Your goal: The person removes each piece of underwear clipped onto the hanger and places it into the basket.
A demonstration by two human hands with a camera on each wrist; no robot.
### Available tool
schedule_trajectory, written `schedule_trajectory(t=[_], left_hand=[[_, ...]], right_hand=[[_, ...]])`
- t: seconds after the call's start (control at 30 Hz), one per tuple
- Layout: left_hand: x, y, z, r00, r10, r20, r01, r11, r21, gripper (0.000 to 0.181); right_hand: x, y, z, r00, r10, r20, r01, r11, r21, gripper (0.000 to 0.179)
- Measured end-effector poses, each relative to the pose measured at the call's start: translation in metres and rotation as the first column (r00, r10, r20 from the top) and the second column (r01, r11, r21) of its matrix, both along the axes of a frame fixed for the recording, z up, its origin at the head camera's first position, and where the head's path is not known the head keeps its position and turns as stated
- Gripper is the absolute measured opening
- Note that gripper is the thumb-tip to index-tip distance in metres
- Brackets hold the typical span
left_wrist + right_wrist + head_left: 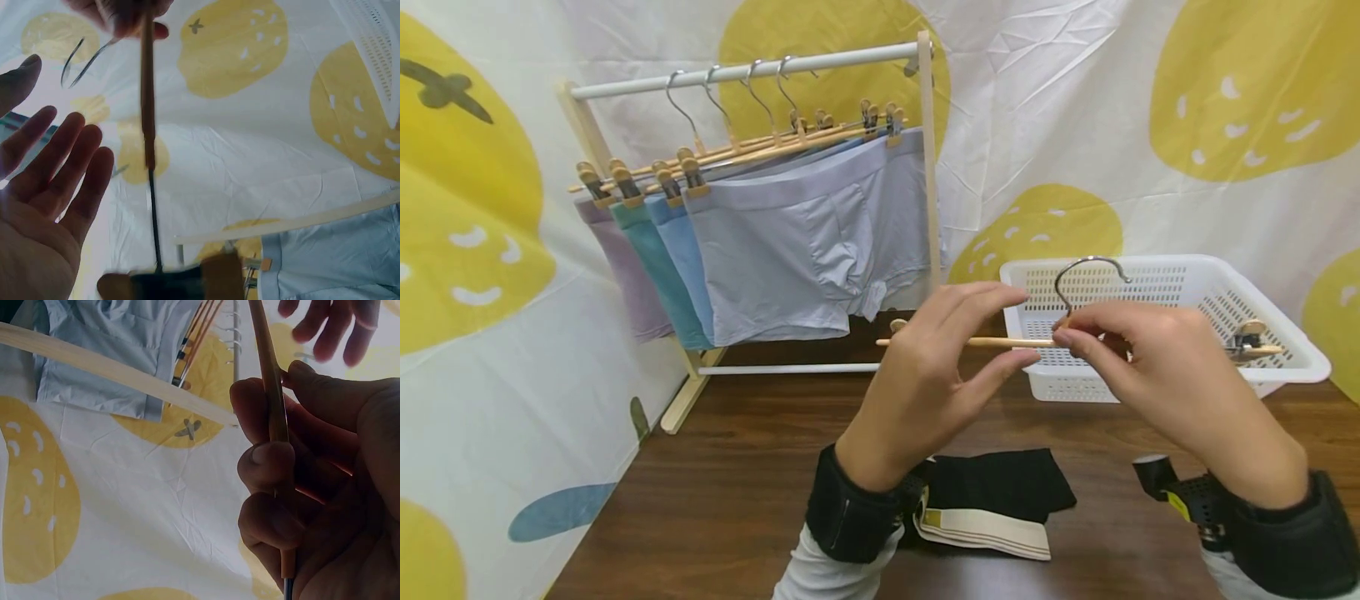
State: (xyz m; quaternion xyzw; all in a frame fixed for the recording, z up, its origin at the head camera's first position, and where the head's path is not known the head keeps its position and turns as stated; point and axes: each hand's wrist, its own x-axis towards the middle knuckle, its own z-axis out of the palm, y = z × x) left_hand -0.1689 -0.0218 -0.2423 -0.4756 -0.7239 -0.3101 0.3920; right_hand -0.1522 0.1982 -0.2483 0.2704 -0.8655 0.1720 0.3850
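My right hand (1165, 358) holds a wooden clip hanger (1011, 342) at the base of its metal hook, with fingers curled round the bar (275, 412) in the right wrist view. My left hand (936, 375) is beside the bar's left half, thumb and fingers spread apart. The left wrist view shows that hand's fingers (75, 156) clear of the bar, and a blurred clip (169, 284) at the bar's end. Below the hands, folded black underwear (1000, 479) with a cream waistband (992, 533) lies on the brown table (715, 500).
At the back left stands a rack (850, 58) with several hangers carrying boxer briefs; the nearest pair is light grey (767, 258), behind it blue, green and mauve ones. A white perforated basket (1311, 354) holding another clip hanger (1258, 348) stands behind my right hand.
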Motion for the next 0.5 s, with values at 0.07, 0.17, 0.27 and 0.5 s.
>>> schedule_trajectory(t=[0.07,0.17,0.27,0.5], left_hand=[[-0.001,0.005,-0.005,1.0,0.019,0.021,-0.018,0.998,-0.053,0.05],[-0.004,0.012,-0.012,0.997,0.074,0.034,-0.069,0.991,-0.115,0.052],[-0.006,0.016,-0.017,0.99,0.14,0.003,-0.137,0.976,-0.166,0.043],[-0.011,0.015,-0.02,0.982,0.19,0.012,-0.184,0.964,-0.192,0.019]], right_hand=[[0.001,-0.002,0.0,1.0,0.025,-0.016,-0.025,1.0,0.007,0.006],[0.003,-0.005,-0.001,0.998,0.056,-0.024,-0.055,0.998,0.006,0.008],[0.005,-0.008,0.0,0.997,0.069,-0.019,-0.069,0.998,0.007,0.008],[0.006,-0.011,0.0,0.997,0.068,0.025,-0.069,0.998,0.014,0.012]])
